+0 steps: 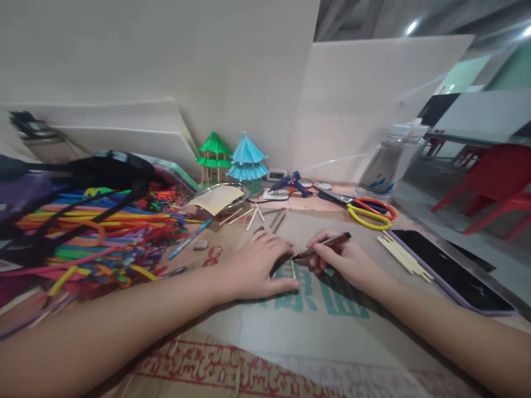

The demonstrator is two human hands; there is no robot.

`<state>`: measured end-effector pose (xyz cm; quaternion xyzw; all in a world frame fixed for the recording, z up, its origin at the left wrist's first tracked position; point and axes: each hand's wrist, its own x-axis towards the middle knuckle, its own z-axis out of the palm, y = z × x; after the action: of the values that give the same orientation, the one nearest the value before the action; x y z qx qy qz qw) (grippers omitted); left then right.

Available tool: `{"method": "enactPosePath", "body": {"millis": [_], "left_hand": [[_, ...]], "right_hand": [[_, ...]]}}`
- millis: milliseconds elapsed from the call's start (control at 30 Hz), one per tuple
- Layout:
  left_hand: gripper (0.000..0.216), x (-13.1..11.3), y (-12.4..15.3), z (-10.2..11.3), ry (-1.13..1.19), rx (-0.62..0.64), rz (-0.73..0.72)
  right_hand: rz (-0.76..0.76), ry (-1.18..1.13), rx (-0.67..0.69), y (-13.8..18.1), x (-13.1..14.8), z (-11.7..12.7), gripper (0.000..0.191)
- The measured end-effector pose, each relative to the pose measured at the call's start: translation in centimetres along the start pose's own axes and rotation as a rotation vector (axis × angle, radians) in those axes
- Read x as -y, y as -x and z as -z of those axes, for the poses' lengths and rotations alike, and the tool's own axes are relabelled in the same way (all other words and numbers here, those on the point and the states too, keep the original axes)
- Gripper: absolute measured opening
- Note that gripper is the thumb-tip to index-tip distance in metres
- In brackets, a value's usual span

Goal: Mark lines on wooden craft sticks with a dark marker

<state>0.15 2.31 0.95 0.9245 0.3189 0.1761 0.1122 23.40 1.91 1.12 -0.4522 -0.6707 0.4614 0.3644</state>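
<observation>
My right hand (338, 257) is closed around a dark brown marker (332, 241). The marker's tip points left and meets the upper end of a short thin wooden stick (293, 268). My left hand (259, 260) rests on the work surface, its thumb and index finger at the two ends of this stick, steadying it. Beyond my left hand lie two brown-coloured sticks (277, 219) and several pale sticks (251, 219). Several more pale sticks (403, 255) lie in a bundle to the right of my right hand.
Scissors (369, 213), a blue glue gun (292, 183), a water jug (385, 163) and a phone (452, 271) surround the cardboard (199, 354). Green (214, 152) and blue (247, 157) pavilion models stand behind. Colourful pipe cleaners (99, 221) pile at left, near a blue pen (189, 239) and an eraser (201, 245).
</observation>
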Motion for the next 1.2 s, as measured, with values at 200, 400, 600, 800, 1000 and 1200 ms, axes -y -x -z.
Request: {"method": "enactPosePath", "body": {"millis": [200,400,600,800,1000,1200], "left_hand": [[0.037,0.4,-0.1,0.2,-0.045,-0.005,-0.062],[0.039,1.1,-0.1,-0.2,-0.028,-0.025,-0.105],[0.041,1.8,-0.2,-0.6,-0.029,-0.032,-0.116],[0.036,1.8,-0.3,-0.5,-0.033,-0.023,-0.122],[0.034,1.7,-0.3,-0.4,-0.039,-0.010,-0.119],[0.033,1.6,-0.3,-0.3,-0.043,-0.006,-0.112]], "right_hand": [[0.012,-0.010,0.002,-0.1,0.0,-0.1,0.034],[0.016,-0.001,0.003,0.1,0.1,-0.1,0.026],[0.012,-0.012,-0.009,0.0,0.1,-0.1,0.020],[0.027,0.010,0.005,0.1,0.3,0.0,0.015],[-0.013,0.016,0.077,0.4,0.7,0.1,0.017],[-0.030,-0.046,0.153,0.5,0.6,0.1,0.020]]}}
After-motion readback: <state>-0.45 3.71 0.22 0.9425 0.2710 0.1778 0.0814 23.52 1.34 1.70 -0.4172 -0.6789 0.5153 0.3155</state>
